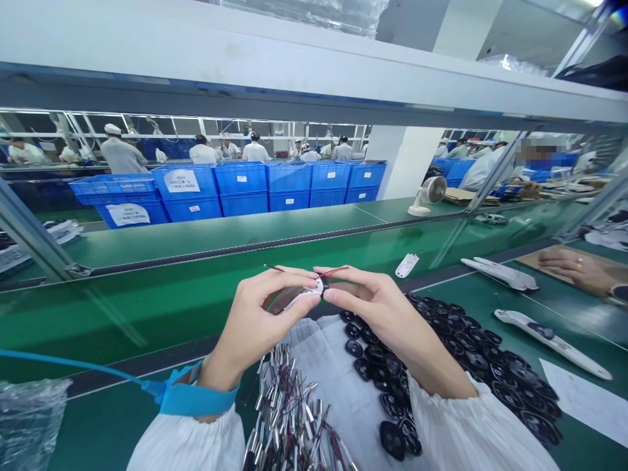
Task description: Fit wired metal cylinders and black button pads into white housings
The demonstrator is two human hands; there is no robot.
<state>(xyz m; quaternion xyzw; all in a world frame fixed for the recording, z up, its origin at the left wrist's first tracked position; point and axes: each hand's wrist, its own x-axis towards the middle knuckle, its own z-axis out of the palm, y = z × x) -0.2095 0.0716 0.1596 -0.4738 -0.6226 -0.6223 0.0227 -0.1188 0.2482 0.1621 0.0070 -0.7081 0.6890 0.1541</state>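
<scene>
One black-ended white plastic piece (320,286), pinched by left hand (267,297) and right hand (367,294) fingertips beyond the heap of silver wired cylinders (289,412), seems unfinished; rounded black plastic parts (475,360) lie loose right of that heap.

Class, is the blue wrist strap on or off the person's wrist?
On: the blue wrist strap wraps the wrist between the left hand and white sleeve.
</scene>
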